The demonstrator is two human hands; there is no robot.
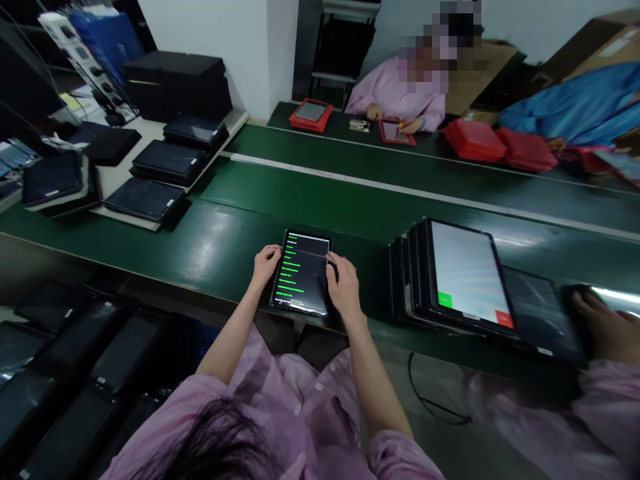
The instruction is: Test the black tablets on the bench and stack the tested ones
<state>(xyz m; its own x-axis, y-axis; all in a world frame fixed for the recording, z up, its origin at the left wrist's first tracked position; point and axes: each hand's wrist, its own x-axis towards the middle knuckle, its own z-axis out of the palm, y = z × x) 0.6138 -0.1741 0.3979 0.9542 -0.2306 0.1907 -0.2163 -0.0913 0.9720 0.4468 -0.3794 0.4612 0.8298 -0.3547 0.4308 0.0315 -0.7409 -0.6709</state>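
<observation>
Inspecting the station from the head view: one tablet (303,273) lies flat on the green worktop (215,240), directly in front of the person. Its screen is lit with lines of green text on black, and its near end is level with, or slightly past, the front lip of the worktop. Risk one, in my judgement: with so little surface under the near end, a push or a slackened hold could tip the tablet off the lip toward the lap. Risk two: the right hand (343,287) sits on or beside the glass, so an unintended touch could select the wrong line of text. Risk three: the stack of tablets (465,273) just to the right lies in an overlapping fan, with a co-worker's hand (600,320) at its far end. An elbow swung outward, or a shove from that side, could slide it. A loose cable (430,400) hangs below the lip and could snag a sleeve. Fingers: the left hand (265,261) is closed on the tablet's left edge near the top corner, with its fingers (273,252) curled together over the rim and the thumb hidden. The right hand lies along the right edge, its fingers (333,263) bent and close together against the upper right of the frame. Whether they clamp that edge or merely press on it cannot be told from this angle.
</observation>
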